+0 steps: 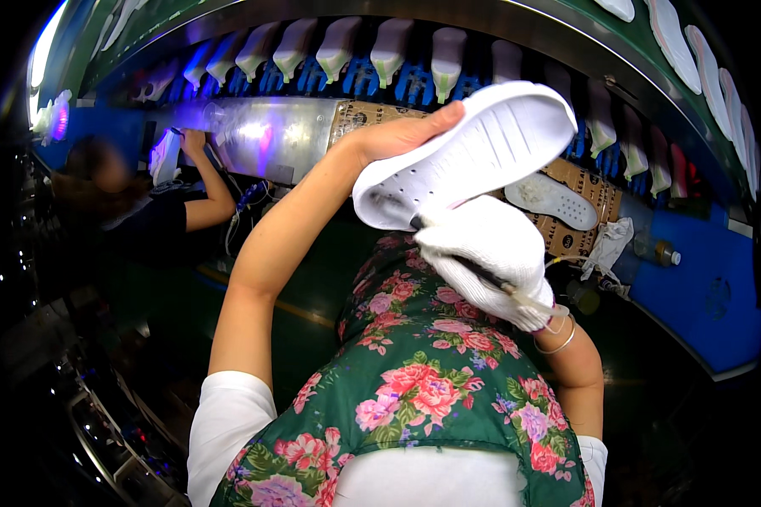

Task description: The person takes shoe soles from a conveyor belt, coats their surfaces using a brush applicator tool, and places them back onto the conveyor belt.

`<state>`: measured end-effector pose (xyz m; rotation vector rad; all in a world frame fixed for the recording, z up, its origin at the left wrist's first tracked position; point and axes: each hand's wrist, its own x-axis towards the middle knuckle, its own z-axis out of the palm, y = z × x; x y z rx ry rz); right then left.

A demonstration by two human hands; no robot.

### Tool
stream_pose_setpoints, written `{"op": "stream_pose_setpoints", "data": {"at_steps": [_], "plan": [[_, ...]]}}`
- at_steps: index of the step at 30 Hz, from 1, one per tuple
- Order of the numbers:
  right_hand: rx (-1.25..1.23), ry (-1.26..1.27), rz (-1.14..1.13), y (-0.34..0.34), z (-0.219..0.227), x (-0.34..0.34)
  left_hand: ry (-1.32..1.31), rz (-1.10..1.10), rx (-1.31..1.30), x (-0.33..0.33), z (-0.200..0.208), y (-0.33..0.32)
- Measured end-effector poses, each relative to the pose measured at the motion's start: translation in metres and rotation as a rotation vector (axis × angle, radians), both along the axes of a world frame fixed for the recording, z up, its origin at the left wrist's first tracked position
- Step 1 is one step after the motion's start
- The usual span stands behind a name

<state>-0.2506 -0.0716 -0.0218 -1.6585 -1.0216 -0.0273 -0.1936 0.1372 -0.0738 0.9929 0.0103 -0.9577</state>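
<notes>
A white shoe sole [516, 139] is tilted up in front of me, its hollow, ribbed inner side showing. My left hand [406, 135] grips its far-left edge, thumb stretched along the rim and the other fingers hidden behind. Closed in a white knitted glove, my right hand [486, 253] holds a thin dark tool [480, 270], with a clear tube trailing from its rear end at the wrist. The tool's dark tip meets the sole's heel end, where small holes dot the inside; the shape of the tip is too small to make out.
Behind, a rack carries a row of shoe uppers on lasts [389, 51]. On the cardboard-covered bench lie a second sole [552, 201] and a white cloth [609, 245], with a bottle [658, 252] beside them. At left a co-worker [156, 190] handles a shoe under violet light.
</notes>
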Motion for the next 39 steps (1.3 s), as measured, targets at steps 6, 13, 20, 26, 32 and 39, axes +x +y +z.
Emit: {"op": "stream_pose_setpoints", "data": {"at_steps": [6,13,20,26,32,39], "plan": [[-0.055,-0.035,0.078,0.007,-0.001,-0.002,-0.147,-0.363,0.578,0.021,0.006,0.001],[-0.059,0.055,0.043,0.001,-0.007,0.002,-0.307,-0.586,0.788,0.026,0.056,-0.012],[-0.107,0.202,-0.041,-0.003,-0.003,0.003,-0.28,-0.525,0.846,0.033,0.019,-0.006],[-0.061,0.143,-0.038,-0.002,-0.005,0.003,-0.394,-0.467,0.789,0.039,0.014,-0.004],[0.03,0.344,-0.06,0.004,-0.004,-0.007,-0.146,-0.398,0.715,0.041,0.017,0.001],[0.289,0.738,-0.426,-0.019,-0.021,-0.003,0.179,-0.047,-0.003,0.018,0.0,0.002]]}}
